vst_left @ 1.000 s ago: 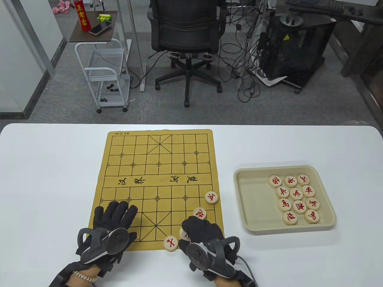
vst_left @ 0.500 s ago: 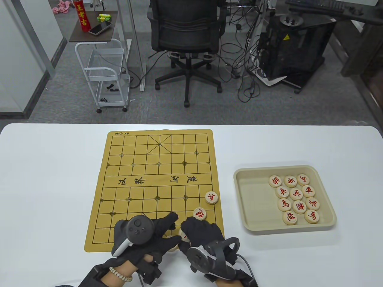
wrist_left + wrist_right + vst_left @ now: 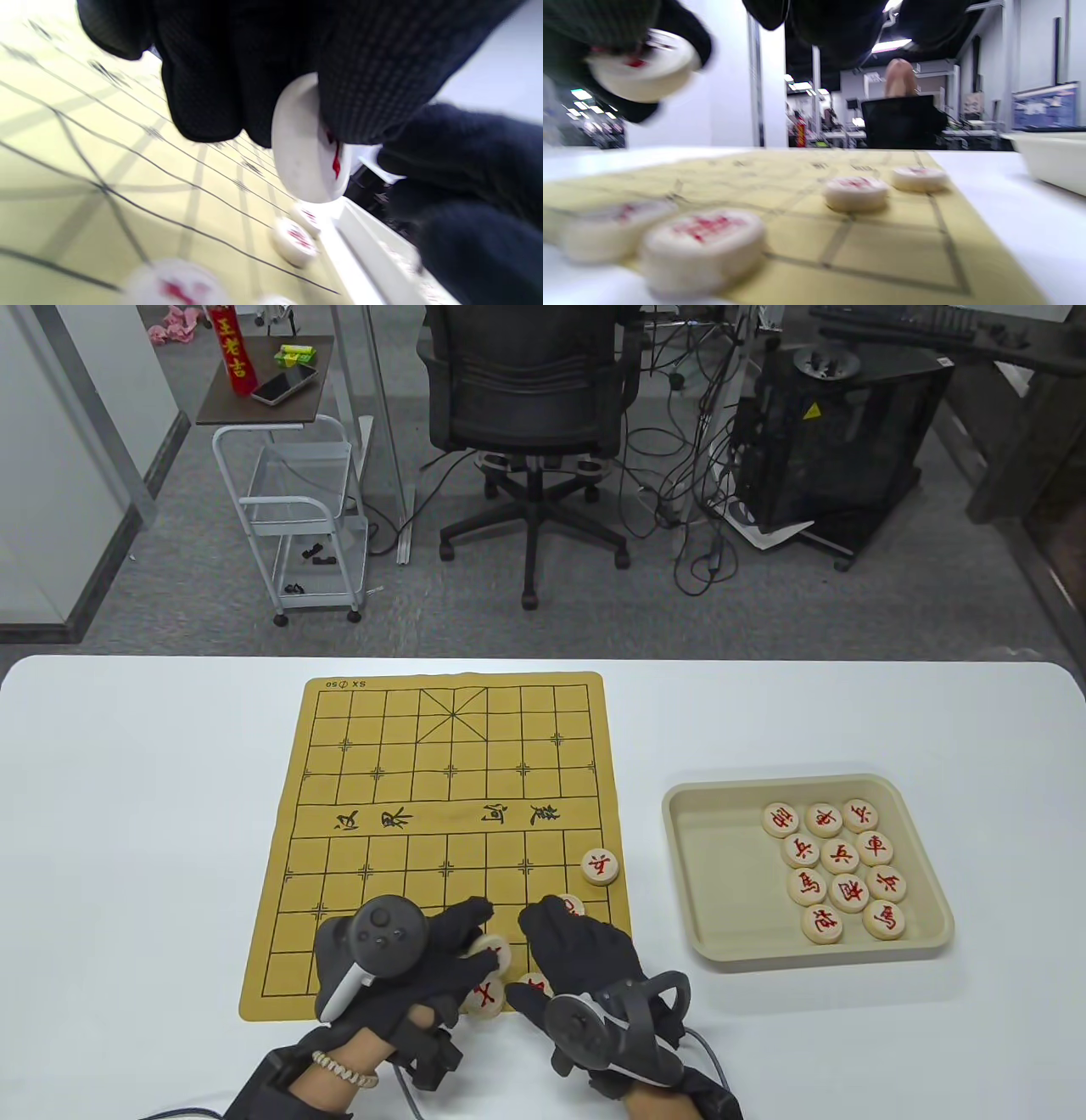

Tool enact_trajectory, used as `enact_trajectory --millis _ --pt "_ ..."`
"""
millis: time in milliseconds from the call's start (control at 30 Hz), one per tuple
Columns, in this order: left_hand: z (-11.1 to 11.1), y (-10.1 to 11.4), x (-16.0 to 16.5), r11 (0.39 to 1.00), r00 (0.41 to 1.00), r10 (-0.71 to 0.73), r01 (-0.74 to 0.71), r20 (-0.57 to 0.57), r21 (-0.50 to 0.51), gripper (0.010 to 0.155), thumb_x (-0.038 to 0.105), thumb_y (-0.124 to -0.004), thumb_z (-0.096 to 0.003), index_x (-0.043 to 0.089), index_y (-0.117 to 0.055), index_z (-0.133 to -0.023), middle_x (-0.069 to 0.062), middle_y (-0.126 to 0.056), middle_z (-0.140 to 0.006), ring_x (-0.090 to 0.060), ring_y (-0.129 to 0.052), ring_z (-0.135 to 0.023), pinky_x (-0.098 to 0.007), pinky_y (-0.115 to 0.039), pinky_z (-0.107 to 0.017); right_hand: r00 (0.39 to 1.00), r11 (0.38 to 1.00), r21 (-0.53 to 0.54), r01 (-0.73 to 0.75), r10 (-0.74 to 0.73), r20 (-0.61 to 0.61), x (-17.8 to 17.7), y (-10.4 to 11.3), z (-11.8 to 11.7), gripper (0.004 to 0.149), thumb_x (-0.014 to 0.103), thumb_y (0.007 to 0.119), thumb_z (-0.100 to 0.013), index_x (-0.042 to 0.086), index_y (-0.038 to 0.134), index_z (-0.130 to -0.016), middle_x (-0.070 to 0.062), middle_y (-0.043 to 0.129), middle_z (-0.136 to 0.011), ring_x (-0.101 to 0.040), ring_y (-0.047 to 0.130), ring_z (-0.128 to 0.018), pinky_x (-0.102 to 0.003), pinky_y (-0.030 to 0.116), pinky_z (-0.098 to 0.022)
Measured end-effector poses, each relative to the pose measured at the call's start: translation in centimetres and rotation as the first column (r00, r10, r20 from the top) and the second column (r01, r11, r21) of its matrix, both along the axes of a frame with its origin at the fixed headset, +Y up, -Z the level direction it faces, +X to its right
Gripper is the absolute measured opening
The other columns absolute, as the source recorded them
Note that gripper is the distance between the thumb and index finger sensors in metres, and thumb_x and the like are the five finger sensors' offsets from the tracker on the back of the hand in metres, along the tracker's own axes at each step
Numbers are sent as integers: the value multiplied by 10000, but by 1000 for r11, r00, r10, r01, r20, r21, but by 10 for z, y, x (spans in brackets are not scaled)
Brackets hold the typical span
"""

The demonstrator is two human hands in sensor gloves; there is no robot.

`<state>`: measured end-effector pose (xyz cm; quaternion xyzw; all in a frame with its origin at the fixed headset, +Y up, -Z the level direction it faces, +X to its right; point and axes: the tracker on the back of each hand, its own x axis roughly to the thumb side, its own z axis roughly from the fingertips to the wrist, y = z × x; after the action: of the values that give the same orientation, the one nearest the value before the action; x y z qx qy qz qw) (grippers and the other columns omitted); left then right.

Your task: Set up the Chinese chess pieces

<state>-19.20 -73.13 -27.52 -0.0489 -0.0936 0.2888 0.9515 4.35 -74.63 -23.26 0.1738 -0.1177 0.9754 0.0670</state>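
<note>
Early setup: few pieces out, most in the tray

Nearest on the board [image 3: 441, 814], the left hand [image 3: 416, 963] pinches one chess piece [image 3: 305, 140] off its near edge; the right hand [image 3: 585, 959] hovers beside, fingers loosely curled, holding nothing I can see. Four pieces [image 3: 599, 866] sit on or at its near-right corner. Right of the board, the tray [image 3: 721, 933] holds eleven, so I judge most remains.

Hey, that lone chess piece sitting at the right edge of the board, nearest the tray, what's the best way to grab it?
Pinch the lone piece by its round rim, fingers on opposite sides, coming straight down from above. It is a low, flat disc lying face up on the board with nothing touching it, so the rim is free all round. The right hand looks nearest.
</note>
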Motion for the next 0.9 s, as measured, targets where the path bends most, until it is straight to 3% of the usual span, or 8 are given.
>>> enact_trajectory --millis 67,167,367,467,700,900 --pt "-1 -1 -15 993 993 -116 116 -10 -28 627 403 -976 -327 257 -800 -911 -12 -1025 -765 -309 -1044 -696 -644 -652 -666 997 997 -46 -63 65 47 5 -5 -7 877 680 764 -429 293 448 -1150 -86 455 -1225 -413 589 -1136 -709 504 -775" --pt "-3 -11 -31 971 974 -228 226 -8 -82 574 393 -980 -327 285 -842 -874 -12 -1037 -763 -311 -1042 -699 -647 -647 -669 995 995 -87 -54 61 82 9 -10 -14 887 684 751 -436 289 420 -1158 -93 408 -1236 -446 512 -1157 -722 463 -778" --pt "-6 -40 -49 938 963 -266 266 28 -222 556 394 -972 -333 290 -851 -866 -15 -1038 -766 -311 -1036 -704 -637 -647 -668 993 991 -126 -54 67 97 12 -17 -19 881 678 749 -440 282 423 -1157 -100 414 -1233 -431 524 -1154 -719 468 -777" --pt "-6 -44 -52 938 962 -273 264 -9 -222 545 393 -964 -342 292 -856 -866 -27 -1036 -782 -320 -1024 -713 -637 -638 -671 994 991 -127 -38 50 93 13 -17 -19 877 672 751 -442 280 427 -1156 -100 409 -1232 -423 536 -1151 -713 472 -779" --pt "2 -44 -40 893 899 -439 435 -9 -120 586 450 -943 -340 323 -829 -900 -46 -963 -881 -335 -957 -805 -642 -599 -694 995 992 -125 -28 39 87 13 -17 -18 866 665 747 -450 282 423 -1155 -103 402 -1232 -413 533 -1154 -709 480 -779" --pt "4 -48 -42 875 881 -473 468 -14 -128 555 464 -904 -371 314 -845 -902 -45 -922 -923 -347 -924 -842 -644 -582 -701 996 992 -122 -27 37 84 12 -17 -17 864 662 747 -451 283 420 -1155 -98 398 -1233 -412 528 -1157 -707 479 -781"
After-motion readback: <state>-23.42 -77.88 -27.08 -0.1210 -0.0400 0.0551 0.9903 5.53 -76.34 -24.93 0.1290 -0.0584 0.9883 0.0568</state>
